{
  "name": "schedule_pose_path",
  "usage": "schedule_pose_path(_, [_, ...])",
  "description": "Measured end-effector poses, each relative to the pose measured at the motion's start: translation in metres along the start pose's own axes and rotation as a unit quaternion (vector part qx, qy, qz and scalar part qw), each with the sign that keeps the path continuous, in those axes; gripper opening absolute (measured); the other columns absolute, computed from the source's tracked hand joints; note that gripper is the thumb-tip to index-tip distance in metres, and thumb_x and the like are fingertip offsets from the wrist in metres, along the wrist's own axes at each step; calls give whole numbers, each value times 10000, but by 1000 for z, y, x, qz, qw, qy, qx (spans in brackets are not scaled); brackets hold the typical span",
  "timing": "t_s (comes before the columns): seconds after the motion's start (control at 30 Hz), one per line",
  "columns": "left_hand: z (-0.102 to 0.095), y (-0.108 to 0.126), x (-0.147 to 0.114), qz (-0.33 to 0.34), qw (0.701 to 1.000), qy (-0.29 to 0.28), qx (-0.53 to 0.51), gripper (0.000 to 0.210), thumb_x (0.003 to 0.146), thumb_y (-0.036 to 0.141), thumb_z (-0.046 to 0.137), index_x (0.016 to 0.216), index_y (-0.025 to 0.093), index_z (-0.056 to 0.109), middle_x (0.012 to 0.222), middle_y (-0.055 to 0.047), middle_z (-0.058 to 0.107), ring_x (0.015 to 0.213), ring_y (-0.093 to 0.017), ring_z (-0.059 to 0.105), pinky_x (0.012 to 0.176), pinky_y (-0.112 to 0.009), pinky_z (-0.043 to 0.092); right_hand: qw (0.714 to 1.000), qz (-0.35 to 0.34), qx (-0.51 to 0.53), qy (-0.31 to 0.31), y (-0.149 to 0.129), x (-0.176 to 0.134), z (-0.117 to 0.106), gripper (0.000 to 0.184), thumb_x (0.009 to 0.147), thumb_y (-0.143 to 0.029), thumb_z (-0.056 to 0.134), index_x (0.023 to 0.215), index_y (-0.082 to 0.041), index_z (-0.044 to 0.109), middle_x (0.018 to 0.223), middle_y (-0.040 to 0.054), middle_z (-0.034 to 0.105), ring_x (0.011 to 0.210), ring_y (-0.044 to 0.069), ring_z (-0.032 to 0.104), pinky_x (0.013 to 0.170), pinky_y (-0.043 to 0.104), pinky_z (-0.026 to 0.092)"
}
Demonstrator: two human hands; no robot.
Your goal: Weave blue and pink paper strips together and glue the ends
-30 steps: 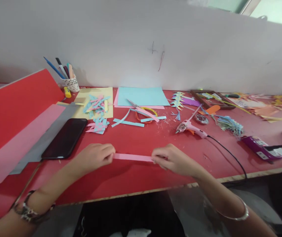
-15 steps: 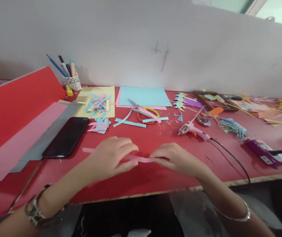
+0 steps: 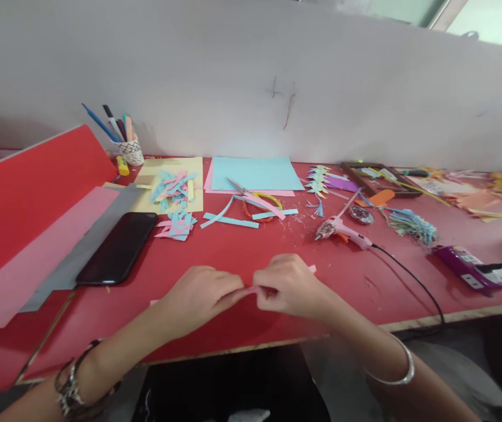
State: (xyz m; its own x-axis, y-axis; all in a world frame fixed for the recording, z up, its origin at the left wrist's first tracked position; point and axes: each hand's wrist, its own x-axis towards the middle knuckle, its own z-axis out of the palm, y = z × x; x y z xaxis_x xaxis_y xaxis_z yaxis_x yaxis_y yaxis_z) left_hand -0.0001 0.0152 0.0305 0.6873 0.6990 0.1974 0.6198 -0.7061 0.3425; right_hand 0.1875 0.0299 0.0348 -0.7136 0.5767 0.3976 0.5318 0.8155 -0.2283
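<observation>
A pink paper strip (image 3: 251,290) stretches between my two hands above the red table. My left hand (image 3: 207,293) pinches it between thumb and fingers, and one end shows beyond the wrist. With fingers curled, my right hand (image 3: 286,284) grips the strip close by; a pink end sticks out behind its knuckles. Beyond the hands lie blue paper strips (image 3: 231,220), another pink strip (image 3: 272,207) and scissors (image 3: 255,194) with yellow and red handles. A woven pink and blue paper piece (image 3: 180,226) rests to the left.
A black phone (image 3: 118,249) lies left, beside grey and pink sheets. Blue paper (image 3: 255,172) is at the back, near a pen cup (image 3: 131,151). On the right are a pink glue gun (image 3: 342,230) with its cord and a purple power strip (image 3: 470,268).
My right hand has moved left and curled its fingers round the pink strip, closer to my left hand. My left hand's fingers have closed together on it.
</observation>
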Motion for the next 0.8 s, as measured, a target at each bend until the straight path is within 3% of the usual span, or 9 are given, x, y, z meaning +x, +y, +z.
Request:
schedule_pose_path(0.27, [-17, -25, -25, -100, 993, -31, -55, 405, 871, 381, 305, 602, 176, 529, 561, 16, 579, 507, -106, 498, 495, -202, 300, 996, 74, -39, 44, 22, -38, -23, 142, 571, -90, 358, 459, -177, 351, 406, -61, 306, 403, 53, 256, 437, 170, 230])
schedule_pose_path(0.4, [-27, -42, -38, -140, 990, 2, -32, 383, 854, 396, 312, 627, 186, 536, 580, 16, 603, 518, -117, 520, 503, -203, 316, 984, 147, -25, 93, 31, -54, -35, 172, 637, -94, 363, 492, -183, 387, 410, -53, 390, 380, 52, 344, 417, 162, 270])
schedule_pose_path(0.47, [-27, -44, -35, -123, 992, -5, 17, 382, 854, 388, 314, 639, 188, 558, 598, 2, 626, 536, -135, 537, 502, -222, 301, 978, 163, -31, 128, 30, -51, -36, 178, 681, -95, 366, 538, -185, 421, 445, -40, 453, 415, 66, 410, 449, 167, 319])
schedule_pose_path(0.53, [-23, -39, -26, -74, 995, -22, 64, 386, 868, 349, 301, 651, 187, 576, 621, -18, 645, 558, -148, 548, 504, -243, 276, 981, 134, -41, 137, 23, -41, -32, 156, 732, -117, 377, 652, -174, 498, 567, 1, 562, 538, 100, 508, 546, 193, 385])
schedule_pose_path(0.63, [-15, -26, -8, -26, 996, -25, 82, 391, 889, 310, 284, 676, 178, 583, 655, -32, 659, 581, -150, 552, 508, -254, 255, 994, 57, -60, 69, 8, -18, -21, 179, 797, -226, 441, 910, -143, 553, 877, 89, 633, 797, 170, 558, 709, 275, 411])
schedule_pose_path(0.67, [-13, -22, -4, -21, 996, -23, 83, 399, 895, 319, 279, 677, 174, 581, 644, -32, 653, 583, -149, 550, 508, -255, 250, 997, 44, -58, 37, 4, -11, -17, 191, 812, -265, 456, 923, -146, 555, 897, 90, 631, 812, 175, 552, 748, 296, 402])
schedule_pose_path(0.8, [-14, -23, -3, -21, 997, -31, 69, 422, 898, 352, 271, 648, 171, 560, 602, -15, 622, 561, -133, 525, 506, -244, 245, 998, 12, 3, -65, 1, 3, -11, 239, 859, -208, 400, 671, -164, 541, 620, -9, 574, 586, 93, 487, 826, 307, 364])
